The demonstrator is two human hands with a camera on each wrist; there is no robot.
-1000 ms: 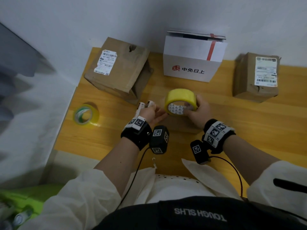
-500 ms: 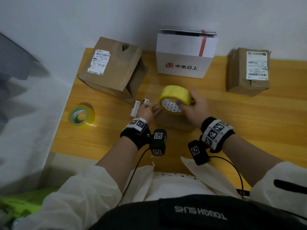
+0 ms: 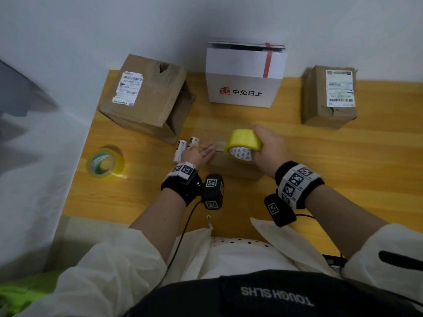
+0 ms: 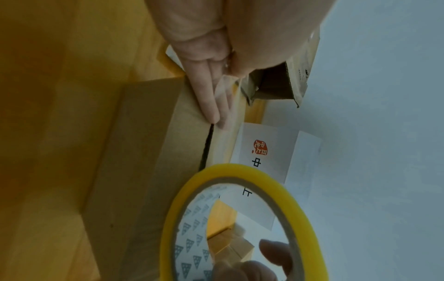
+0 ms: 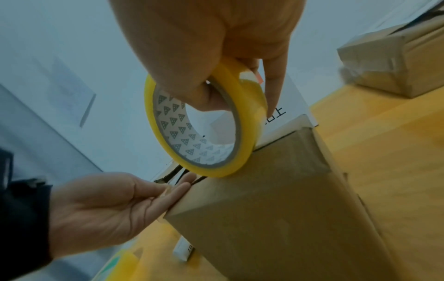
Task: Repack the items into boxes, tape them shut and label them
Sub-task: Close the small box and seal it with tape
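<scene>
Taping of the box (image 5: 276,190) has only begun: left hand (image 3: 199,154) flat pins the tape end, right hand (image 3: 269,147) clamps the roll (image 3: 243,144), seam mostly bare.

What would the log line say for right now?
step: taping box | left hand: presses tape end flat | right hand: grips yellow tape roll | brown box: seam partly open

Straight fingers (image 4: 209,95) press tape end onto box (image 4: 144,152).

Wooden table (image 3: 343,161) against white wall (image 3: 114,30); green cloth (image 3: 20,291) lower left.
</scene>
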